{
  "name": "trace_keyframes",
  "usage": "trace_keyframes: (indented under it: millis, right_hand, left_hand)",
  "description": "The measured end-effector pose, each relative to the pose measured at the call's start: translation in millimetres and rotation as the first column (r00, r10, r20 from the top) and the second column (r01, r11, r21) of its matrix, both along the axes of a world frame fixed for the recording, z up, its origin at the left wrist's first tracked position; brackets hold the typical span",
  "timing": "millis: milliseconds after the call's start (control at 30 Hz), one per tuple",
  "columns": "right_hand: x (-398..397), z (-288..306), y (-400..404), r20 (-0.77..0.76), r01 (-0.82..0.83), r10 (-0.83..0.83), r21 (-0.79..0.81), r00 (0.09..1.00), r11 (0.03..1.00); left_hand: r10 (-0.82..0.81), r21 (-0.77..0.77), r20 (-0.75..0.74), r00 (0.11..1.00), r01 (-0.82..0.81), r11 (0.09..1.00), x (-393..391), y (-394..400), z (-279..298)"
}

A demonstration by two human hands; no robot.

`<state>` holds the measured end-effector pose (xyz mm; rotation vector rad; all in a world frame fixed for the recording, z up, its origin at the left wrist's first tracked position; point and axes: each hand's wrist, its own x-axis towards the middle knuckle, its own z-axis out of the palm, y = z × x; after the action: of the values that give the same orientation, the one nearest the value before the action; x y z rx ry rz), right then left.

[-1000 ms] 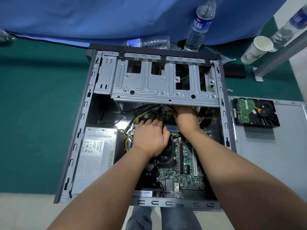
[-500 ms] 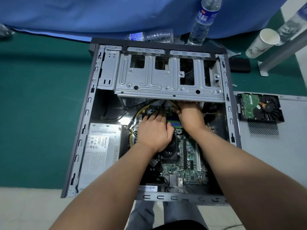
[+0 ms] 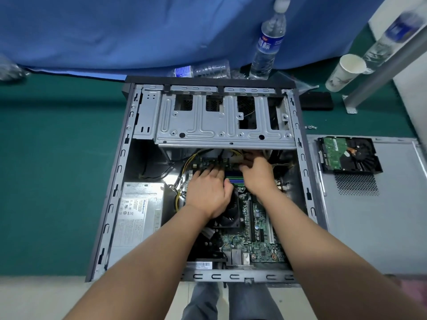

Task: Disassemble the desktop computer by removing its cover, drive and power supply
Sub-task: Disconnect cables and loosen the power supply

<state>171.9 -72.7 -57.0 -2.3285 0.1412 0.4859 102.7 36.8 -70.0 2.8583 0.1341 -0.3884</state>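
The desktop case (image 3: pixel 114 181) lies open on its side on a green mat. The silver power supply (image 3: pixel 136 213) sits in its lower left corner, with yellow and black cables running to the motherboard (image 3: pixel 261 239). My left hand (image 3: pixel 208 190) presses flat on the board's upper part, fingers straight. Just under the edge of the metal drive cage (image 3: pixel 208 125), my right hand (image 3: pixel 256 174) pinches a white power connector (image 3: pixel 235 158) with yellow wires. The removed hard drive (image 3: pixel 346 155) rests on the detached side cover (image 3: pixel 369 227) at the right.
A standing water bottle (image 3: pixel 268 47) and a lying one (image 3: pixel 203 70) are behind the case by a blue cloth. A paper cup (image 3: pixel 344 72), a black object (image 3: pixel 316 100), small screws (image 3: pixel 310 127) and a slanted metal leg (image 3: pixel 381 72) are at the back right.
My right hand has drawn back slightly from under the drive cage, and the white connector with yellow wires now shows at its fingertips. My left hand stays on the board.
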Motion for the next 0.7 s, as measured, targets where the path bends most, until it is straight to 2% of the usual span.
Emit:
trace_keyframes:
  millis: [100, 233, 367, 500, 567, 600, 700]
  right_hand:
    - [-13, 8, -12, -0.104, -0.012, 0.027, 0.146, 0.994, 0.989]
    - [-27, 27, -28, -0.099, -0.221, 0.240, 0.173, 0.966, 0.960]
    - [-41, 44, -37, -0.017, -0.517, 0.517, 0.027, 0.856, 0.856]
    - [-58, 43, -47, 0.042, -0.749, 0.758, -0.133, 0.651, 0.650]
    - [-64, 36, -46, 0.031, -0.806, 0.829, -0.216, 0.558, 0.551]
    - [-67, 32, -43, 0.025, -0.822, 0.850, -0.242, 0.526, 0.515]
    - [-71, 22, -32, 0.019, -0.847, 0.890, -0.299, 0.456, 0.440]
  left_hand:
    - [-0.020, 0.005, -0.055, 0.998, 0.020, 1.000, 2, 1, 2]
    - [-0.049, -0.066, -0.109, 0.993, 0.042, 0.997, 5, 6, 13]
    - [-0.124, -0.227, -0.064, 0.990, 0.106, 0.968, -2, 18, 42]
    - [-0.298, -0.207, -0.057, 0.953, 0.281, 0.937, -24, 45, 71]
    - [-0.458, -0.093, -0.163, 0.874, 0.448, 0.889, -32, 58, 82]
    - [-0.541, -0.011, -0.232, 0.808, 0.554, 0.833, -34, 62, 85]
    - [-0.679, 0.152, -0.426, 0.598, 0.787, 0.598, -38, 65, 85]
